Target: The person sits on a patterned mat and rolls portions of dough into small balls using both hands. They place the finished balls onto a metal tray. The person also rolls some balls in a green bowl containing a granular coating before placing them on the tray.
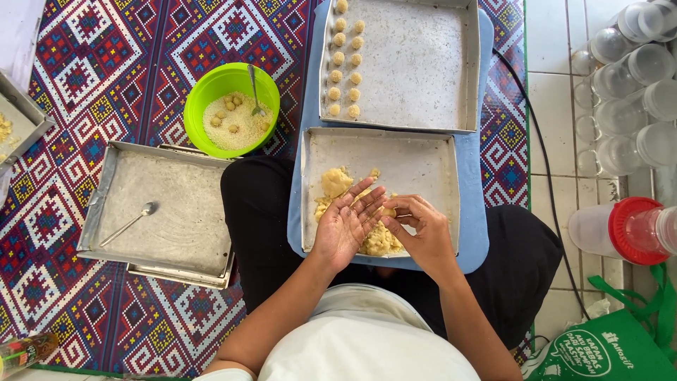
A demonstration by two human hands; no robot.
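My left hand (347, 222) is held palm up over the near metal tray (423, 159), fingers spread flat. My right hand (417, 227) curls beside it, fingertips pinching a small piece of pale yellow dough (387, 211) against the left palm. A lump of the same dough (336, 181) lies in the tray, with more under my hands. The far metal tray (423, 63) holds two rows of small rolled dough balls (345, 67) along its left side.
A green bowl (211, 88) of white crumbs, several coated balls and a spoon sits at the left. Stacked metal trays (169, 212) with a spoon (130, 222) lie on the patterned mat. Clear plastic jars (627, 85), a red-lidded jar (624, 229) and a green bag (599, 349) stand right.
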